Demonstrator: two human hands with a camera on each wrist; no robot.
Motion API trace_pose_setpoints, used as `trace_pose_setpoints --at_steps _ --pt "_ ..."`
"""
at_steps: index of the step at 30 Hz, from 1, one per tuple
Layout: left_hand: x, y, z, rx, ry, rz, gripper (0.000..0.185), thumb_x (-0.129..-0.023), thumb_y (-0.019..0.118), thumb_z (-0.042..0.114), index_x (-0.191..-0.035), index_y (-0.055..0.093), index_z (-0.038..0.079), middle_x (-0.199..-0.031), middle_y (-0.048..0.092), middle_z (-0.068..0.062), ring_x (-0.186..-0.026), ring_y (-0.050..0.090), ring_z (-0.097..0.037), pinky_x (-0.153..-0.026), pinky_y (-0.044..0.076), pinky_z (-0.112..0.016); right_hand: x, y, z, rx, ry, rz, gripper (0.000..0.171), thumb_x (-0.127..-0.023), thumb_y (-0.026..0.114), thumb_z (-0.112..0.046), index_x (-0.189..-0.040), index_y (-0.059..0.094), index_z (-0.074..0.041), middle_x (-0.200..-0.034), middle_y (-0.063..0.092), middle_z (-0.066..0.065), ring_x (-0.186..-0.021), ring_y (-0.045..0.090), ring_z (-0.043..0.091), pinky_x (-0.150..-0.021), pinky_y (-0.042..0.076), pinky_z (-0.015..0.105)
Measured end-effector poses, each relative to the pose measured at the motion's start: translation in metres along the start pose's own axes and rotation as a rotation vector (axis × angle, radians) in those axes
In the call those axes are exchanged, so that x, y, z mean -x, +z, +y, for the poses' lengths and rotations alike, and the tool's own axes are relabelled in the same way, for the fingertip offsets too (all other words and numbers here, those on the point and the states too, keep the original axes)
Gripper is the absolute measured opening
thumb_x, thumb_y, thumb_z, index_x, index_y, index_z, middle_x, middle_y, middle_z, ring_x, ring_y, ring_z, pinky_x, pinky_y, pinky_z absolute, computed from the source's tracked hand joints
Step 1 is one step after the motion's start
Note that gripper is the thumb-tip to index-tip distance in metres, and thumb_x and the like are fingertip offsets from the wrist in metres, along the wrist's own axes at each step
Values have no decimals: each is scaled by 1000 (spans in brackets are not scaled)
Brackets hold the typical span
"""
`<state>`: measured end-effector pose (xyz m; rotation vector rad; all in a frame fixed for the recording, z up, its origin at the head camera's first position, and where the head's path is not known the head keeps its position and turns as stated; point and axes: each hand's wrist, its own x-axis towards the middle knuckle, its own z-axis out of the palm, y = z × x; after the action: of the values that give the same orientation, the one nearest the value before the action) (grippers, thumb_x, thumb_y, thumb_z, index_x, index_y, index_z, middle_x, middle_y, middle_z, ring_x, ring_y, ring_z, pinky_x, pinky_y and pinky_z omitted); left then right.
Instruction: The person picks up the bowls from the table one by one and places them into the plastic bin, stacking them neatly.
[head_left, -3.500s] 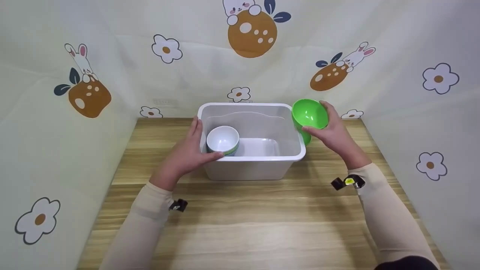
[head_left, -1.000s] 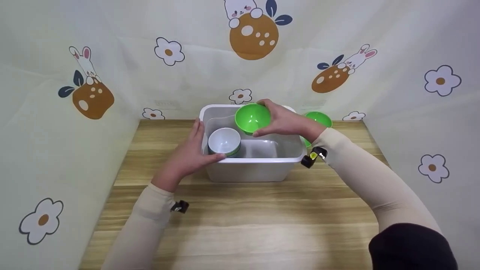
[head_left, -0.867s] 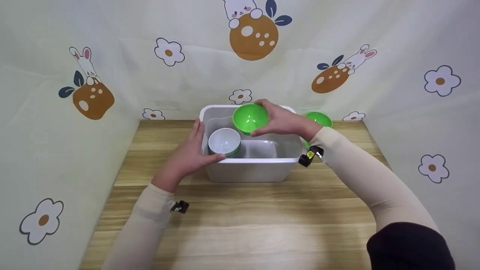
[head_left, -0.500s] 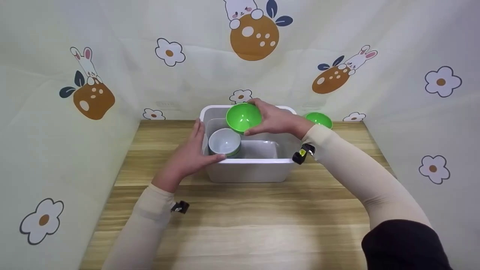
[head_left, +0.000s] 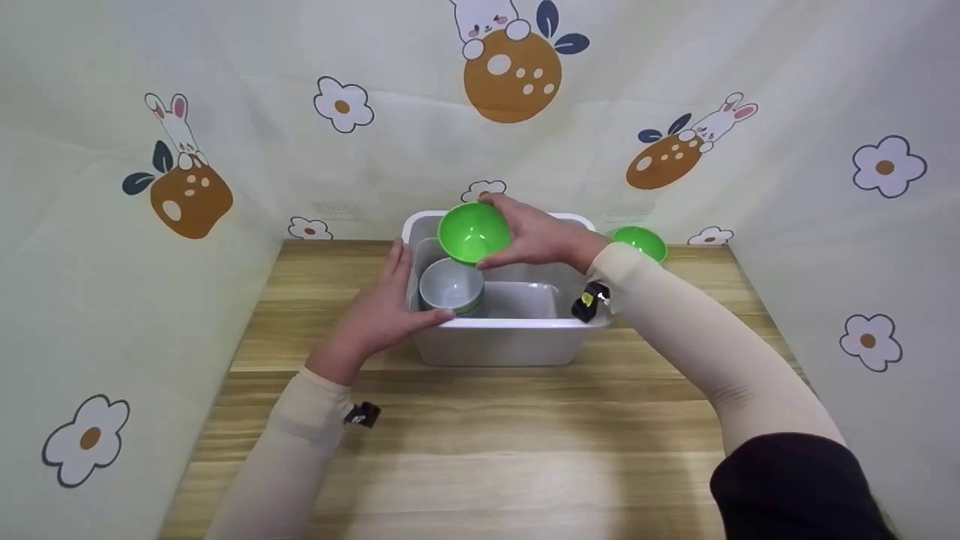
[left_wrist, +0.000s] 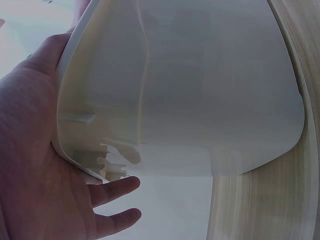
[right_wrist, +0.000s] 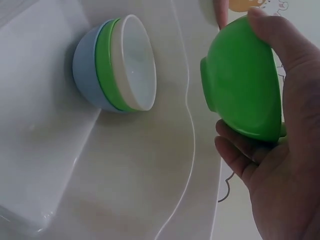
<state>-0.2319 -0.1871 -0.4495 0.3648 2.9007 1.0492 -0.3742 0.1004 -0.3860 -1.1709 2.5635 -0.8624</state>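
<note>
My right hand (head_left: 529,232) grips a green bowl (head_left: 471,234) by its side, above the back left of a whitish plastic bin (head_left: 495,345). In the right wrist view the held bowl (right_wrist: 245,80) is tilted, its foot toward the bin. Below it, inside the bin at the left, sits a stack of bowls: white (right_wrist: 145,62) on top, green (right_wrist: 107,65) in the middle, light blue (right_wrist: 85,70) underneath. My left hand (head_left: 382,304) holds the bin's front left corner, thumb over the rim; two fingers (left_wrist: 120,192) extend straight outside it.
Another green bowl (head_left: 641,241) stands right of the bin near the back wall, partly covered by my right forearm. The wooden tabletop (head_left: 480,442) is enclosed by pale cloth walls (head_left: 390,165) printed with flowers and rabbits.
My right hand has carried the green bowl from beside the bin's right rim leftward over the bin, close to the stack. The left hand has kept its place on the corner.
</note>
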Motion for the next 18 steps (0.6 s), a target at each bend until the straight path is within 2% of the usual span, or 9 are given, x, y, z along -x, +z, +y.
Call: trace_pose_setpoints --at_steps 13,18 --pt "0 -2 3 -6 1 -8 149 -79 71 94 -178 1 7 -184 -16 -7 -163 25 -52 -120 39 -73 -15 7 5 8 -9 -5 112 -80 95 -60 -163 41 -8 -145 61 6 -128 60 22 -112 51 40" --pt "0 -1 2 -16 7 -7 148 -80 71 94 -178 1 6 -184 -15 -9 -163 24 -52 -122 37 -71 -18 15 7 52 -11 -12 116 -81 92 -63 -166 39 -4 -148 61 8 -133 59 22 -117 47 41"
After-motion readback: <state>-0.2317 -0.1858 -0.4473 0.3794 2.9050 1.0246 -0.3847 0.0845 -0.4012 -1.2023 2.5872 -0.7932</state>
